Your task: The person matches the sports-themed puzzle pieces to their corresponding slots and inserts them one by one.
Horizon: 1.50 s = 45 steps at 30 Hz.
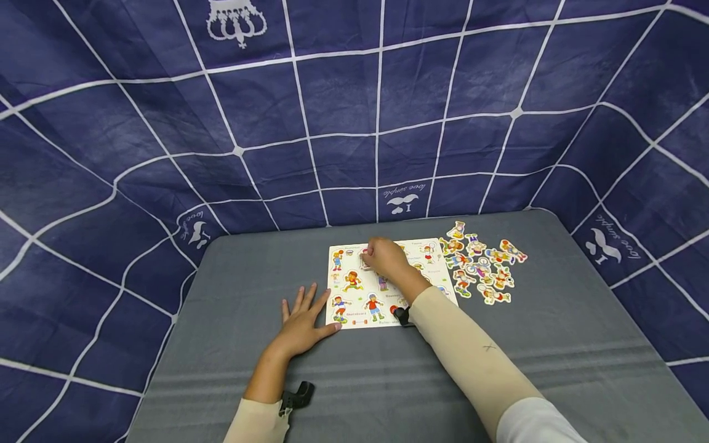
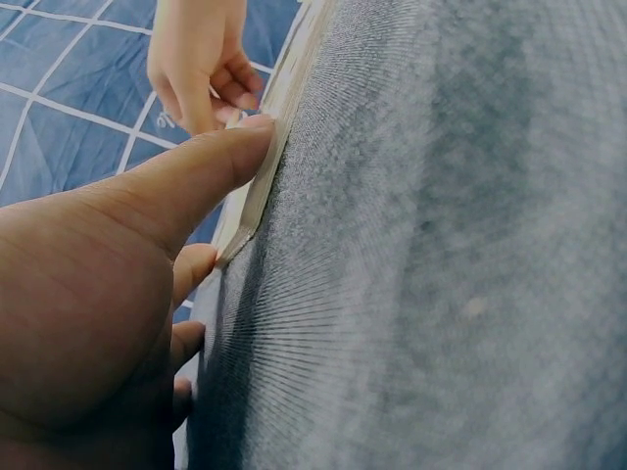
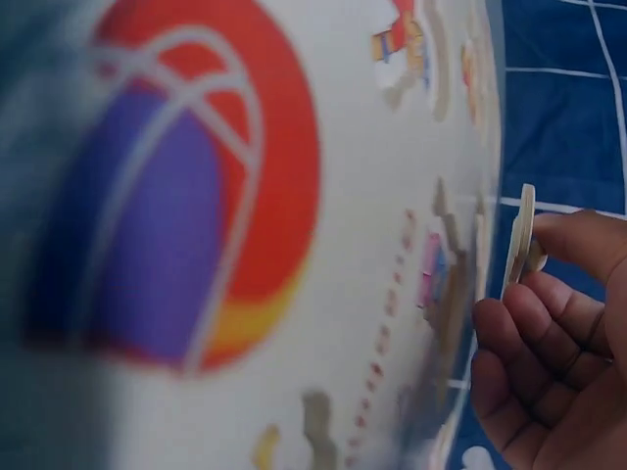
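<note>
A white puzzle board (image 1: 354, 295) printed with cartoon sport figures lies flat on the grey table (image 1: 554, 369). My left hand (image 1: 303, 320) rests flat beside its left edge, fingers spread, thumb (image 2: 196, 176) touching the board's edge (image 2: 257, 191). My right hand (image 1: 384, 258) hovers over the upper middle of the board and pinches a thin puzzle piece (image 3: 519, 240) between thumb and fingers, held on edge just off the board (image 3: 343, 294). Several loose cut-out figure pieces (image 1: 482, 264) lie in a cluster right of the board.
A dark blue cloth with white grid lines (image 1: 354, 123) rises as a backdrop behind and on both sides of the table. Grey table surface stretches in front of the board and to the far right.
</note>
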Tool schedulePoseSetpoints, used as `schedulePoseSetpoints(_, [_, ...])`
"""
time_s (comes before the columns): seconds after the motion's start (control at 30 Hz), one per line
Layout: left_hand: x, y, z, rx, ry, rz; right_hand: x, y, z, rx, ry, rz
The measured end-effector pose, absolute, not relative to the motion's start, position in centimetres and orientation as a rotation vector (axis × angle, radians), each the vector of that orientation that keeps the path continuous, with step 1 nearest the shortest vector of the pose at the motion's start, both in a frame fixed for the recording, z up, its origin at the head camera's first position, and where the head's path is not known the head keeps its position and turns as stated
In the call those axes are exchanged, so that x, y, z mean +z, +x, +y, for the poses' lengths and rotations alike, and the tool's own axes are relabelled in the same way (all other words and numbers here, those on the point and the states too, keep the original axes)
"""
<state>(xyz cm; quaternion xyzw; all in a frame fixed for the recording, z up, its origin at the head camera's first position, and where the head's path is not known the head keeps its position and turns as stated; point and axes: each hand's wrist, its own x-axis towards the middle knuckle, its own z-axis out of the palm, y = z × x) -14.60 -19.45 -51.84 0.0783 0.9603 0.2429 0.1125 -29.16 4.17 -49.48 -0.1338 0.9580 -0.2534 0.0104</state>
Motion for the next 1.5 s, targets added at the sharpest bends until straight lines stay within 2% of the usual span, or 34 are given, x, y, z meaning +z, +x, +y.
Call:
schedulePoseSetpoints(0.37, [-51.7,-14.4,-19.3,0.727,0.243,2.819,-50.0,-29.7,3.7,-0.770,-0.321,2.932])
schedulePoseSetpoints(1.07, [-51.7,-14.2,-19.4,0.735,0.242,2.822,-50.0,-29.8,4.0,-0.794,-0.326,2.807])
schedulePoseSetpoints(1.5, [-51.8,-14.4,-19.6,0.711,0.240,2.825,-49.7,-29.4,5.2,-1.128,-0.350,2.539])
